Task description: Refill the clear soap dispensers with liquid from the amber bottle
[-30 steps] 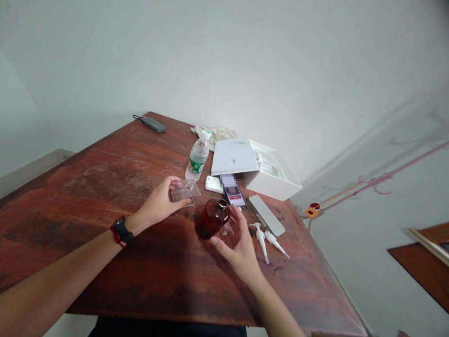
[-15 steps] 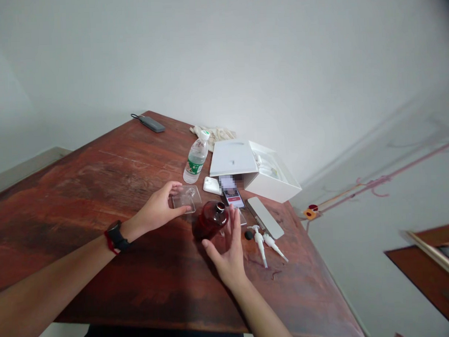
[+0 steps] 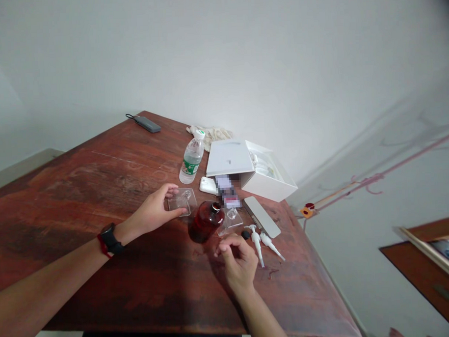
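Note:
A clear square plastic piece [image 3: 181,203] with a round knob lies on the table, its left edge between the thumb and fingers of my left hand [image 3: 160,208]. To its right stands a dark reddish-brown bottle [image 3: 205,223] with an uncapped neck. My right hand [image 3: 239,264] is at the near right of the bottle, apart from it, fingers loosely curled in toward the thumb; nothing shows in it. Behind the bottle, a second clear plastic piece [image 3: 231,221] lies partly hidden. Two white pump heads [image 3: 257,245] and a small black round thing [image 3: 245,234] lie right of it.
On the wooden table [image 3: 111,192] stand a water bottle [image 3: 192,160] and an open white box [image 3: 272,179]. A white case [image 3: 208,185], a phone [image 3: 231,200], a flat white piece [image 3: 262,216], a grey device [image 3: 147,124] and a cloth [image 3: 214,134] lie there too.
My right hand has drawn back toward me from beside the brown bottle, and its spread fingers have curled. My left hand stays at the clear plastic piece. The view has shifted slightly.

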The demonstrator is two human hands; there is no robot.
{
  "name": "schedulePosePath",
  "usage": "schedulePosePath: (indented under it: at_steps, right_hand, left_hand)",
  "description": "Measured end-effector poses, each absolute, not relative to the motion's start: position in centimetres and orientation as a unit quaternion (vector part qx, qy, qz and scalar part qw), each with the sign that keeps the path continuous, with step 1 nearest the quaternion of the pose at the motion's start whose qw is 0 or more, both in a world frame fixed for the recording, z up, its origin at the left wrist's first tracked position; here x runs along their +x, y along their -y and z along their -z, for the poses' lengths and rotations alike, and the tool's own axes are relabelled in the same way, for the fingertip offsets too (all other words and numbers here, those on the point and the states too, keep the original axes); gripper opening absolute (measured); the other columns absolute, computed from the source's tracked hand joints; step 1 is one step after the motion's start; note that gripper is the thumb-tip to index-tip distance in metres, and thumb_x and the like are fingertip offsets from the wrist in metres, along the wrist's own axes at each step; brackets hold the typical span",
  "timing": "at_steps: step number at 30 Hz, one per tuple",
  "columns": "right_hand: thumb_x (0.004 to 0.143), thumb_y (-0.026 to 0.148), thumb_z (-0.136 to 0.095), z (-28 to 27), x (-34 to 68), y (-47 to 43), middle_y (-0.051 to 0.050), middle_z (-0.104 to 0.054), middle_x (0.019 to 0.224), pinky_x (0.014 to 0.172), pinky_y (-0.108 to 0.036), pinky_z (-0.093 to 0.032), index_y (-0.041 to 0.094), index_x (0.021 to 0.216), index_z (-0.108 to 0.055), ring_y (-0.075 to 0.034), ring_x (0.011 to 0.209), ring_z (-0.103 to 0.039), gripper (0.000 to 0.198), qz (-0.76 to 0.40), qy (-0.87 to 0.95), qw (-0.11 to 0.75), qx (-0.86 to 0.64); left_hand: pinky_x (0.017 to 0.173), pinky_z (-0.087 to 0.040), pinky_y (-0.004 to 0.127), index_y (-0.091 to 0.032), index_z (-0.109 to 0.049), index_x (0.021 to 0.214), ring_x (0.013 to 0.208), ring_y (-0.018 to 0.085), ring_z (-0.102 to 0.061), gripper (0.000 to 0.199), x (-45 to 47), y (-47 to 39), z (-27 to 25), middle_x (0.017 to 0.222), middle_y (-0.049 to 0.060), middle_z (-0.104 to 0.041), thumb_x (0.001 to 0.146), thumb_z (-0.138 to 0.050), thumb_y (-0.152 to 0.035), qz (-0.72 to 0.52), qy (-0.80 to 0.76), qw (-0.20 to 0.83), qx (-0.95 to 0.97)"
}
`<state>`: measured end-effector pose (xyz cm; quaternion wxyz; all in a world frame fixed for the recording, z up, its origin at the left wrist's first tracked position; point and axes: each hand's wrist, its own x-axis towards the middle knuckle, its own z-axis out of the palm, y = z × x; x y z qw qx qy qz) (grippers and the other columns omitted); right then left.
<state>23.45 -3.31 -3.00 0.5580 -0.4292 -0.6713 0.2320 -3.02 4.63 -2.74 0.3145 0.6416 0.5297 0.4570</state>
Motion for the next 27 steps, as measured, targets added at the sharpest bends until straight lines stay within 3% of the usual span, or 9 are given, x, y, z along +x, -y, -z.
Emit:
schedulePosePath:
  at_steps: [10,27]
  right_hand:
    - [0.106,0.034,-0.056,2.7,22.8,3.2,0.000,-0.073,0.067,0.059,-0.026,-0.057,0.022,0.099,-0.075,-0.015,0.058,-0.070,0.024,-0.275,0.691,0.522,-0.417]
    - [0.098,0.026,-0.064,2.6,22.7,3.4,-0.001,-0.076,0.072,0.062,-0.026,-0.056,0.024,0.093,-0.076,-0.016,0.062,-0.071,0.013,-0.261,0.748,0.463,-0.398]
  left_hand:
    - [0.106,-0.059,0.052,-0.024,-0.059,0.131,0.121,0.036,-0.073,0.070,-3.1,-4.7,3.4,0.132,0.014,-0.073,0.075,-0.085,-0.057,-0.445,-0.523,0.311,0.657]
    - [0.107,-0.057,0.053,-0.024,-0.059,0.133,0.124,0.037,-0.072,0.071,-3.2,-5.0,4.0,0.133,0.015,-0.073,0.076,-0.083,-0.058,-0.438,-0.525,0.303,0.664]
